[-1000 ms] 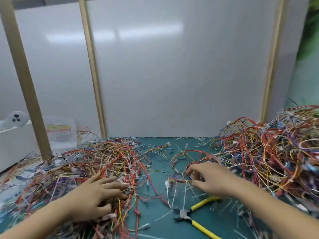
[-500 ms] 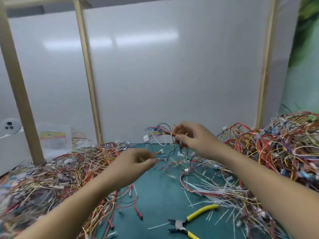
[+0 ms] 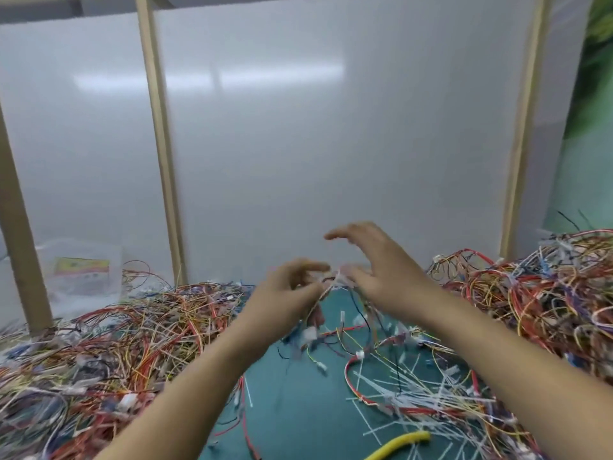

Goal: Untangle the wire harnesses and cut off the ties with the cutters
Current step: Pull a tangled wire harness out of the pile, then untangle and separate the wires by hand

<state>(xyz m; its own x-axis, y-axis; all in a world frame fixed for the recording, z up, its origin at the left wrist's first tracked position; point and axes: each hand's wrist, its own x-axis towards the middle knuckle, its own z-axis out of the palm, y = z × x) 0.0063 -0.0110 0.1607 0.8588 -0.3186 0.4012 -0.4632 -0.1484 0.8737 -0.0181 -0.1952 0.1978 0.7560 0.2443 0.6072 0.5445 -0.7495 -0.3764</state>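
Observation:
Both hands are raised above the green mat [image 3: 298,423]. My left hand [image 3: 285,295] pinches the top of a small wire harness [image 3: 315,322], whose thin coloured wires and white connectors dangle below, blurred by motion. My right hand [image 3: 378,263] is just right of it, its fingers spread and straight and its thumb close to the top of the harness. Only one yellow handle of the cutters [image 3: 403,441] shows, lying on the mat at the bottom edge, below my right forearm.
A large heap of tangled wires [image 3: 116,343] covers the left of the table, and another heap [image 3: 537,293] rises on the right. Cut white ties [image 3: 408,393] litter the mat. Wooden posts [image 3: 159,144] and a white panel stand behind. A plastic bag [image 3: 83,273] lies at the far left.
My left hand left the left heap and came up to the harness. The right hand lifted the harness off the mat, then opened its fingers. The view tilted upward.

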